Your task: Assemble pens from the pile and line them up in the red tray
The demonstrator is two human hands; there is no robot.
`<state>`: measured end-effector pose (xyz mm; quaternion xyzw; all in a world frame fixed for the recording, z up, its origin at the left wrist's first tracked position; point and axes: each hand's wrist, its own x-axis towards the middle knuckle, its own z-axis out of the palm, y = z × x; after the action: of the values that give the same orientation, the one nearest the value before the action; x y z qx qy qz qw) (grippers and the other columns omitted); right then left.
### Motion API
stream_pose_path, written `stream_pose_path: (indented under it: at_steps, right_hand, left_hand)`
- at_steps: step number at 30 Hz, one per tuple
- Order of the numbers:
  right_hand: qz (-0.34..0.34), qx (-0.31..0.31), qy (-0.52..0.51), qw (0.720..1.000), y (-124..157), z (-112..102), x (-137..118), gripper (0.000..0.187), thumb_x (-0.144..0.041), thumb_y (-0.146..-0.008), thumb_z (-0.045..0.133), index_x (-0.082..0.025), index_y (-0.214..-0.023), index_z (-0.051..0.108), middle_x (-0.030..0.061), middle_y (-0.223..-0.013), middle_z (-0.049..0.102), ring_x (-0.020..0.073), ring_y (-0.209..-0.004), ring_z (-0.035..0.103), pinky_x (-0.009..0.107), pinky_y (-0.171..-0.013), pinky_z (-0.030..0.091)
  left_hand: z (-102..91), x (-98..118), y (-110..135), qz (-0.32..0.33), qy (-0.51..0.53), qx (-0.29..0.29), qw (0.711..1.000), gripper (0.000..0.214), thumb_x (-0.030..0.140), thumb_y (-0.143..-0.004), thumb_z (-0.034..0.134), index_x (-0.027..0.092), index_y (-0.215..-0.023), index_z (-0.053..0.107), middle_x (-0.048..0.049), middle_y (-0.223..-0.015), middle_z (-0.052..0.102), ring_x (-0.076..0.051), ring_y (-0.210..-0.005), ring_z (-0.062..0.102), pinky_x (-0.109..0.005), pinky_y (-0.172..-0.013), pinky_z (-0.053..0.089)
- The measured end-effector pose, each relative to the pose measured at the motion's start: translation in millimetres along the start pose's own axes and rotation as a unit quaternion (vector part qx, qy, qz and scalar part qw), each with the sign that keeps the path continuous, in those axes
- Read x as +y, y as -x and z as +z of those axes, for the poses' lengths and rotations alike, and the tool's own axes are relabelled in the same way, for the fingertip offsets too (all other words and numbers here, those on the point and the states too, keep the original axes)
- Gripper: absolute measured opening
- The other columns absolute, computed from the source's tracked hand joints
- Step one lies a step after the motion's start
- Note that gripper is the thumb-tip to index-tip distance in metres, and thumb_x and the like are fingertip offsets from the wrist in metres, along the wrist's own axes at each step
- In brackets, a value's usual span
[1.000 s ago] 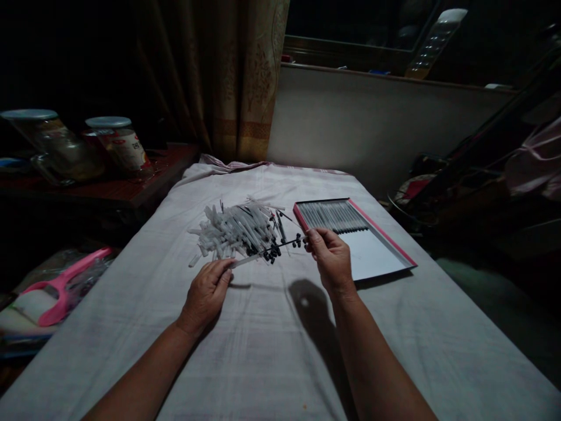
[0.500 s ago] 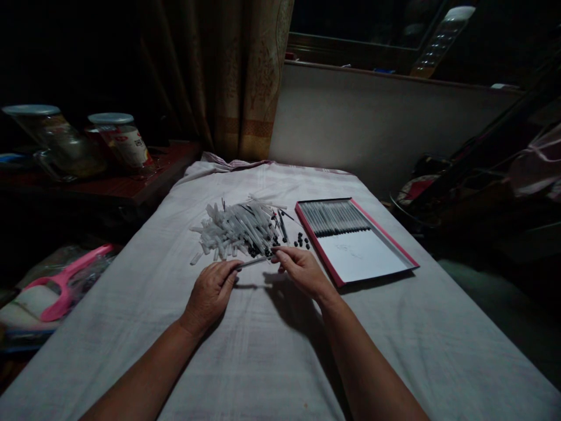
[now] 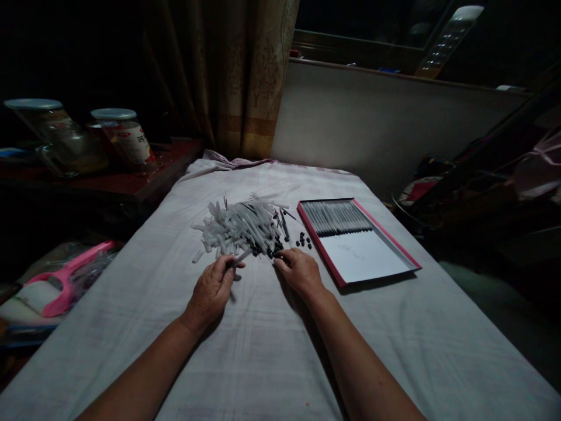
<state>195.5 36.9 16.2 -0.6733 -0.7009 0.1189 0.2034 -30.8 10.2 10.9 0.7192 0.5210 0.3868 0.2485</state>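
Note:
My left hand (image 3: 213, 289) pinches a translucent pen barrel (image 3: 242, 257) that slants up and to the right from the fingers. My right hand (image 3: 301, 270) rests at the front right edge of the pile, thumb and forefinger drawn together among small black pen parts (image 3: 277, 247). Whether one of these parts is between those fingertips is too small to make out. Just beyond both hands lies a heap of clear pen barrels (image 3: 236, 225), with thin dark refills at its right side. A few loose black pieces (image 3: 302, 240) sit right of the heap.
A shallow box with a pink rim (image 3: 322, 257) stands to the right, a row of black-tipped pens (image 3: 339, 217) in its far half. A pale cloth (image 3: 258, 351) covers the table. Jars (image 3: 125, 137) stand on a dark side table; a pink-handled item (image 3: 65, 280) lies at left.
My right hand has come away from the barrel's right end to the black parts at the pile's edge. The barrel in my left hand now tilts upward.

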Motion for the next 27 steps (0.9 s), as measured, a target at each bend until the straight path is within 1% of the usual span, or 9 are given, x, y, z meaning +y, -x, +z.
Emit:
stream_pose_path:
  at_steps: [5, 7, 9, 11, 14, 16, 18, 22, 27]
  right_hand:
    - [-0.003, 0.026, -0.011, 1.0, 0, 1, -2, 0.012, -0.025, -0.082, 0.063, -0.022, -0.088, 0.072, 0.0074, -0.09, 0.072, 0.0207, -0.078, 0.063, 0.029, -0.067, 0.042]
    - [0.004, 0.034, -0.06, 0.998, 3, 1, 0, 0.01, -0.022, -0.078, 0.062, -0.022, -0.085, 0.069, 0.0048, -0.083, 0.071, 0.0195, -0.074, 0.062, 0.029, -0.067, 0.042]
    - [0.014, 0.039, -0.153, 0.987, 7, 0, 2, 0.01, -0.022, -0.076, 0.061, -0.022, -0.083, 0.068, 0.0016, -0.075, 0.069, 0.0173, -0.068, 0.061, 0.028, -0.066, 0.043]
    - [0.029, 0.041, -0.281, 0.958, 14, 0, 2, 0.017, -0.027, -0.074, 0.062, -0.021, -0.089, 0.069, 0.0003, -0.073, 0.067, 0.0161, -0.065, 0.06, 0.028, -0.064, 0.045]
    - [0.064, 0.029, -0.449, 0.891, 25, 0, -2, 0.029, -0.034, -0.071, 0.065, -0.018, -0.094, 0.072, 0.0028, -0.077, 0.07, 0.0165, -0.068, 0.064, 0.029, -0.064, 0.05]
    - [0.085, 0.015, -0.508, 0.857, 32, 1, -7, 0.029, -0.036, -0.068, 0.07, -0.017, -0.089, 0.074, 0.0041, -0.077, 0.072, 0.0166, -0.068, 0.065, 0.029, -0.065, 0.051]
    - [0.1, 0.01, -0.534, 0.84, 36, 2, -12, 0.028, -0.035, -0.065, 0.072, -0.017, -0.086, 0.076, 0.0042, -0.076, 0.073, 0.0158, -0.065, 0.065, 0.029, -0.063, 0.052]
    - [0.099, 0.026, -0.535, 0.838, 39, 4, -16, 0.025, -0.032, -0.065, 0.073, -0.019, -0.085, 0.077, 0.0048, -0.078, 0.076, 0.0177, -0.067, 0.068, 0.03, -0.063, 0.055]
    - [0.073, 0.051, -0.516, 0.852, 40, 6, -17, 0.021, -0.031, -0.068, 0.071, -0.021, -0.085, 0.078, 0.0051, -0.086, 0.078, 0.0215, -0.082, 0.072, 0.035, -0.078, 0.057]
  left_hand:
    - [2.0, -5, -1, 0.08, -0.053, 0.043, 0.994, 0.022, 0.031, -0.094, 0.044, 0.022, -0.106, 0.06, -0.0045, -0.095, 0.072, -0.019, -0.084, 0.069, -0.035, -0.078, 0.056]
    - [2.7, -7, -1, 0.11, -0.083, 0.055, 0.989, 0.021, 0.03, -0.094, 0.045, 0.022, -0.105, 0.062, -0.0054, -0.097, 0.072, -0.021, -0.09, 0.068, -0.035, -0.082, 0.055]
    - [3.0, -8, -1, 0.127, -0.103, 0.053, 0.985, 0.021, 0.029, -0.094, 0.046, 0.021, -0.104, 0.063, -0.0058, -0.096, 0.071, -0.021, -0.09, 0.067, -0.035, -0.082, 0.055]
    - [2.9, -8, -1, 0.14, -0.117, 0.046, 0.982, 0.021, 0.027, -0.095, 0.046, 0.021, -0.104, 0.063, -0.0063, -0.096, 0.071, -0.021, -0.09, 0.066, -0.035, -0.082, 0.055]
    - [2.6, -6, 0, 0.159, -0.131, 0.032, 0.978, 0.021, 0.025, -0.095, 0.046, 0.02, -0.106, 0.063, -0.0069, -0.097, 0.071, -0.022, -0.092, 0.066, -0.036, -0.083, 0.054]
    - [2.8, -6, 1, 0.168, -0.139, 0.021, 0.976, 0.021, 0.024, -0.095, 0.046, 0.02, -0.107, 0.062, -0.007, -0.098, 0.071, -0.022, -0.092, 0.066, -0.036, -0.083, 0.054]
    - [3.4, -6, 1, 0.177, -0.142, 0.015, 0.974, 0.02, 0.024, -0.095, 0.047, 0.02, -0.108, 0.062, -0.0071, -0.098, 0.071, -0.022, -0.092, 0.066, -0.037, -0.083, 0.054]
    - [4.7, -6, 2, 0.19, -0.145, 0.02, 0.971, 0.02, 0.024, -0.095, 0.047, 0.019, -0.108, 0.062, -0.0075, -0.097, 0.071, -0.022, -0.091, 0.066, -0.038, -0.083, 0.054]
    - [3.9, -4, 2, 0.185, -0.147, 0.002, 0.972, 0.021, 0.024, -0.095, 0.047, 0.02, -0.109, 0.062, -0.0074, -0.097, 0.072, -0.022, -0.09, 0.066, -0.038, -0.083, 0.054]
